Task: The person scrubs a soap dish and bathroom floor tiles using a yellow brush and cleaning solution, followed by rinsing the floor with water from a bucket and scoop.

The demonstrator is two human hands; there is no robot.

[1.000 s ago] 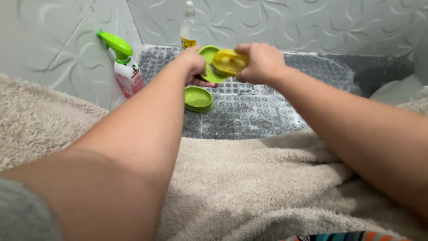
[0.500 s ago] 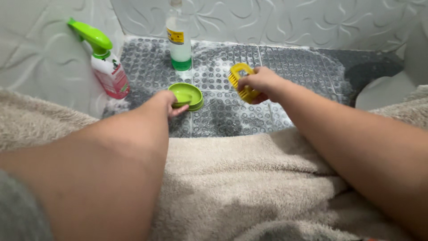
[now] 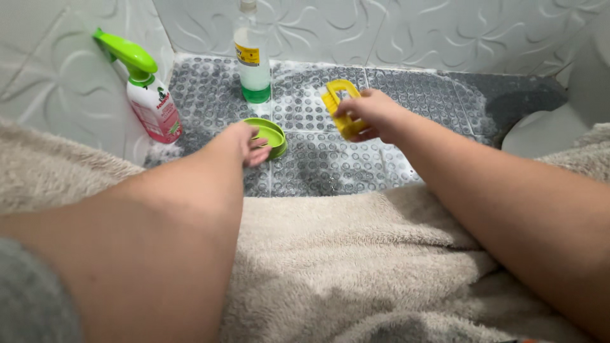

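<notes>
The right hand (image 3: 372, 114) has its grip pinched around a yellow scrub brush (image 3: 340, 105). The left hand (image 3: 244, 143), grip loosely spread, touches the green dish (image 3: 272, 134) just left of the brush.

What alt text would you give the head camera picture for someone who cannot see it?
Seen from above, the right hand grips a yellow scrub brush over a soapy grey studded floor, while the left hand touches a green bowl. A pink spray bottle and a clear bottle stand by the tiled wall; a beige towel lies in front.
</notes>
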